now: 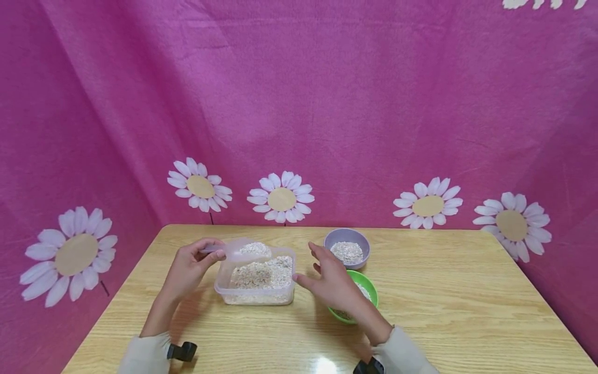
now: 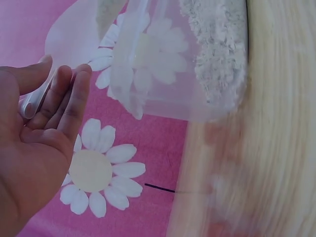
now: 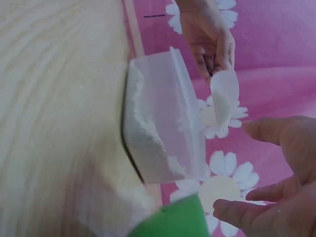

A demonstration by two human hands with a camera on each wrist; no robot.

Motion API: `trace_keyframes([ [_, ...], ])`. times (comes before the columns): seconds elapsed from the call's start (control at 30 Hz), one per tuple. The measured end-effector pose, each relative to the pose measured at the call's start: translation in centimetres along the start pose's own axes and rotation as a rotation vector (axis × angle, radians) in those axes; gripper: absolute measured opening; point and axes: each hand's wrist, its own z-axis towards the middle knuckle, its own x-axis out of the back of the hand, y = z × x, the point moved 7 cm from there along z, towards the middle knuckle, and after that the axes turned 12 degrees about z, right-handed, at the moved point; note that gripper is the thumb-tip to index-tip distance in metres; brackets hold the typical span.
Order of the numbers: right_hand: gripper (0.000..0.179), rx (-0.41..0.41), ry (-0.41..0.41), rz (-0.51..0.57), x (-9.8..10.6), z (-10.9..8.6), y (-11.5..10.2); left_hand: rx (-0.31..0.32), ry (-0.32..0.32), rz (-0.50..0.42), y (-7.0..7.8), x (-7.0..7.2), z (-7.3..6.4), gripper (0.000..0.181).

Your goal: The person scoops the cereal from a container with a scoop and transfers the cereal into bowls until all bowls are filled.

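Observation:
My left hand (image 1: 189, 270) pinches the handle of a translucent plastic scoop (image 1: 238, 245), with the thumb on one side and curled fingers on the other. Pale flakes like oats (image 1: 255, 249) fill part of the scoop, which is over the back left of a clear rectangular container (image 1: 254, 299). More flakes (image 1: 263, 275) lie inside that container. My right hand (image 1: 334, 280), thumb and fingers spread, hovers just right of the container and holds nothing. Below its wrist is a green bowl (image 1: 371, 288) with some flakes, partly hidden by the hand.
A purple bowl (image 1: 334, 236) of pale flakes stands behind the green one. The wooden table (image 1: 444, 291) reaches back to a pink cloth (image 1: 355, 130) printed with daisies, which also hangs along both sides.

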Motion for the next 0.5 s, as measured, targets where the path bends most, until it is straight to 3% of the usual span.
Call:
trace_keyframes([
  [0.2, 0.082, 0.003, 0.023, -0.062, 2.0, 0.1, -0.3, -0.003, 0.021, -0.034, 0.6, -0.5, 0.4, 0.019],
  [0.37, 0.082, 0.009, 0.044, -0.162, 3.6, 0.0, -0.2, -0.001, -0.007, -0.074, 1.3, -2.0, 1.5, 0.022],
  [0.5, 0.080, 0.019, 0.048, -0.180, 4.7, 0.0, 0.0, -0.004, -0.040, -0.083, 2.0, -3.5, 2.5, 0.022],
])
